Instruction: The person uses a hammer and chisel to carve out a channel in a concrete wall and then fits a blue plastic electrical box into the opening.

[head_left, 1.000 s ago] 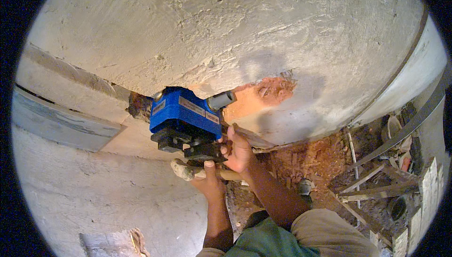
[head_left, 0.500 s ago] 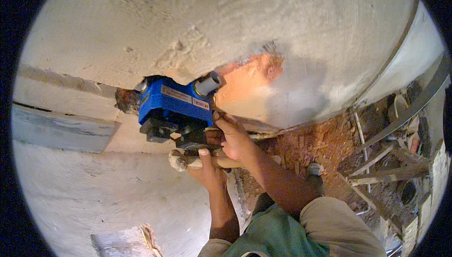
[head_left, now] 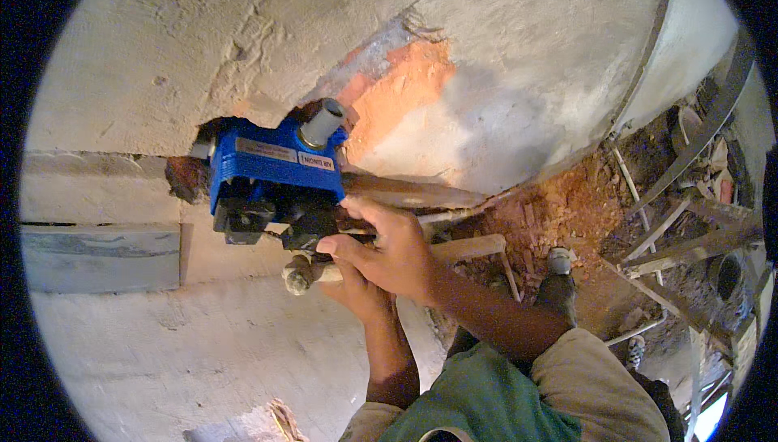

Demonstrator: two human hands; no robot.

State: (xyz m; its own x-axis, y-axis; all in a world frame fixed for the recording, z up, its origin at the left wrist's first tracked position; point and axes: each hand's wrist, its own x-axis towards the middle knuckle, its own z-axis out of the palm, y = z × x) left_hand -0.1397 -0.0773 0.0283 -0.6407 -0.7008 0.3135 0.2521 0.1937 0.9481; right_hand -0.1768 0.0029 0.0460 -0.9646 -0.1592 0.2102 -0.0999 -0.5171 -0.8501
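Note:
A blue box-shaped concealed mixer body sits in a chased-out recess in the plastered wall. It has black covers on its near side and a grey pipe stub at its upper right. My right hand is closed at its lower right corner, thumb and forefinger on the black cover there. Just below, my left hand is wrapped round a pale, dusty rod with a rounded end. Its fingers are partly hidden behind the rod and my right hand.
An orange-brown broken patch opens in the wall above the mixer body. To the left lies a grey slab. Rubble covers the ground at right, beside a wooden frame and a thin pipe.
The view has shifted, so the mixer body appears further left. My right hand's thumb has come round onto the lower black cover. My left hand stays on the rod.

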